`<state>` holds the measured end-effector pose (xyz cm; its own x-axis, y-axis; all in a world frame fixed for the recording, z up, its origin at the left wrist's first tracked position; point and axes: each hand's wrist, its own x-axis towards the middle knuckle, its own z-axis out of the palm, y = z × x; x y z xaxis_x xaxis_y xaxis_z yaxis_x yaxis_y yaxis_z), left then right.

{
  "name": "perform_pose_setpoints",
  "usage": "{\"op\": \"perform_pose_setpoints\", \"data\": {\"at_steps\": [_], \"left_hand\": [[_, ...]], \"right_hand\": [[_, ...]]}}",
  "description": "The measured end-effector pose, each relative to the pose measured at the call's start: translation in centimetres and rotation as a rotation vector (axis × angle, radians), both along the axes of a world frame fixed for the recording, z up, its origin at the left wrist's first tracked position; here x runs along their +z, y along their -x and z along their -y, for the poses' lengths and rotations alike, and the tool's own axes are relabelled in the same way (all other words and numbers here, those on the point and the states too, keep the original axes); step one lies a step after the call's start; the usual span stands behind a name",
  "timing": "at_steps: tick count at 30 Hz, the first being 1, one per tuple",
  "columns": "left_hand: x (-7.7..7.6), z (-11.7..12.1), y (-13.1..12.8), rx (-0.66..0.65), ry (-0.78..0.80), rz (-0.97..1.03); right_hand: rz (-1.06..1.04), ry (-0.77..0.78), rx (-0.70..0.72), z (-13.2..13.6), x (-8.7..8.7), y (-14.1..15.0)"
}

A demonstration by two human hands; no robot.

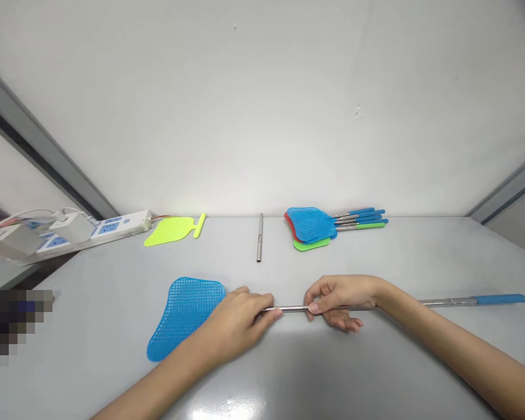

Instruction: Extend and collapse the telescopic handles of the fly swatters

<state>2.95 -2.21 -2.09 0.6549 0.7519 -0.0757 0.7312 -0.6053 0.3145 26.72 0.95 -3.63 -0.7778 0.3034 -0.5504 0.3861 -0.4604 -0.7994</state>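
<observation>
A blue fly swatter [188, 306] lies across the front of the table, its mesh head at the left. Its thin metal rod is drawn out long and ends in a blue grip [501, 299] at the far right. My left hand [240, 315] is closed round the swatter's neck just right of the head, hiding that part. Farther along the rod, my right hand [336, 300] pinches it between thumb and forefinger, the other fingers loosely curled. A short stretch of bare rod shows between both hands.
Behind lie a stack of fly swatters [310, 224] in blue, red and green, a short metal tube [259, 238] and a yellow-green swatter head with its handle piece [170, 230]. A power strip [114, 230] with plugged-in adapters runs along the left edge. A white wall [254, 105] closes the back.
</observation>
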Motion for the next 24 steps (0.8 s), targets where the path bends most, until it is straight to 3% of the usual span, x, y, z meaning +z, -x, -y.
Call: {"op": "perform_pose_setpoints", "data": {"at_steps": [24], "left_hand": [[-0.23, -0.03, 0.04, 0.005, 0.010, 0.037]], "right_hand": [[-0.006, -0.005, -0.005, 0.13, 0.18, 0.03]]}}
